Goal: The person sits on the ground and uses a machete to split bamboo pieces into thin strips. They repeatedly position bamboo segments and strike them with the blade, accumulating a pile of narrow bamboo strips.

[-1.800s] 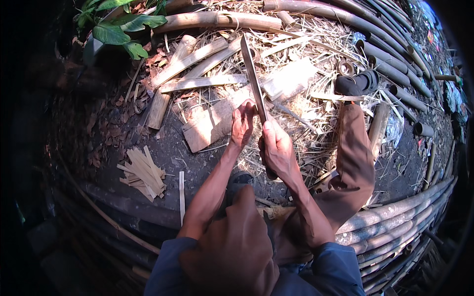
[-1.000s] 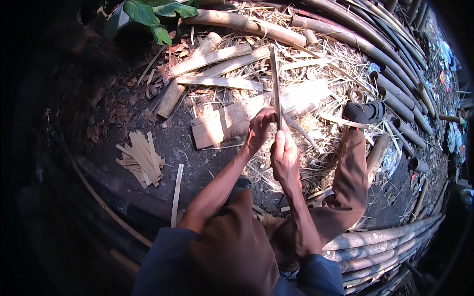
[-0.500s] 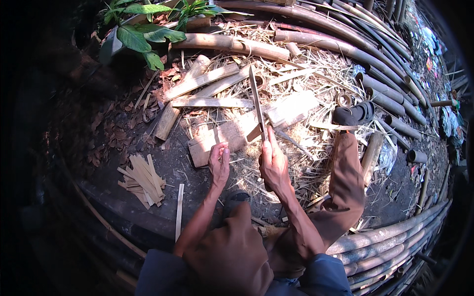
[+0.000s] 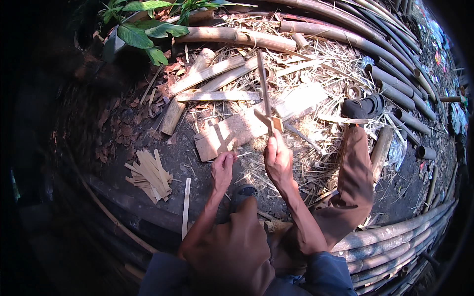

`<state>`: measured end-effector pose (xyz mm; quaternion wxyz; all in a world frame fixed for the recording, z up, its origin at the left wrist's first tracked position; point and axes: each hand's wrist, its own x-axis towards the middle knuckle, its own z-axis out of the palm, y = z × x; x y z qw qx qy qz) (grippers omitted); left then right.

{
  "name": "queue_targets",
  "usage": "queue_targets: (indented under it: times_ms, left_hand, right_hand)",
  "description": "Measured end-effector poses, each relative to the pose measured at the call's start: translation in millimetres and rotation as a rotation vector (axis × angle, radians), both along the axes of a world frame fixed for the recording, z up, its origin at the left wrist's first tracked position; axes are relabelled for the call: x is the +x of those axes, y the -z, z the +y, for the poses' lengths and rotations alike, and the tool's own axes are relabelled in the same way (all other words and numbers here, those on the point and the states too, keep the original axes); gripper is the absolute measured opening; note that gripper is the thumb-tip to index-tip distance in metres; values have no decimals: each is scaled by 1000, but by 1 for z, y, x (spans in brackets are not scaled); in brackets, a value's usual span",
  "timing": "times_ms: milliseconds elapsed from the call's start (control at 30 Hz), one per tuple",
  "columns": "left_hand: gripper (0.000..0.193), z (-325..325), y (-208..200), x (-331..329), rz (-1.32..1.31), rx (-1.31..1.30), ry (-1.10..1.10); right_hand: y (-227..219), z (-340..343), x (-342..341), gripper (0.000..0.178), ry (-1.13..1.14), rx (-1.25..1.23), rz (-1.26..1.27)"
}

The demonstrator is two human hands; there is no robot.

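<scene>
My right hand (image 4: 280,160) is wrapped round the handle of a machete (image 4: 265,93), its long blade pointing away from me over a wooden board (image 4: 210,143). Beside the base of the blade is a small pale piece of bamboo or wood (image 4: 278,124); I cannot tell whether it touches the blade. Just off the board's near edge, my left hand (image 4: 221,167) is closed in a pinch, and whatever it may hold is too small to make out. To its left on the dark ground lie a pile of thin bamboo strips (image 4: 152,175) and a single longer strip (image 4: 186,207).
Split bamboo pieces (image 4: 217,95) and a thick bamboo pole (image 4: 232,37) lie beyond the board among shavings. Bamboo poles are stacked at far right and near right (image 4: 380,239). My right leg (image 4: 358,167) stretches out on the right. A leafy plant (image 4: 136,34) stands far left.
The machete blade has swung slightly, pointing more straight away from me. The small pale piece now shows beside the blade's base. The whole view has shifted a little.
</scene>
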<state>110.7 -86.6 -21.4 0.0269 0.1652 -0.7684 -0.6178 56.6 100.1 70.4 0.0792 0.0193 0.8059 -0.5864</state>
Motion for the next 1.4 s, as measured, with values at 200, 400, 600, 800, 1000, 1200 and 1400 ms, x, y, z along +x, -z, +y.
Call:
queue_targets:
  times_ms: [200,400,600,800,1000,1200,1400]
  left_hand:
    - [22,10,-15,-13,-22,-5,77]
    - [25,23,-33,-26,-18,20,106]
    - [27,0,-52,-23,21,-50,84]
    - [39,34,-62,-55,89,-50,143]
    - [39,56,-44,-96,114,-467,333]
    - [41,64,-57,-102,98,-304,291]
    - [50,37,-77,-64,372,221,221]
  right_hand:
    - [1,2,-13,27,21,-19,-82]
    - [94,12,8,43,97,89,-160]
    - [13,-6,2,39,129,-110,152]
    - [129,12,14,48,39,147,-221]
    - [110,0,10,40,24,125,-273]
    - [123,5,39,49,70,-17,-202]
    - [73,-6,36,45,131,-127,-90]
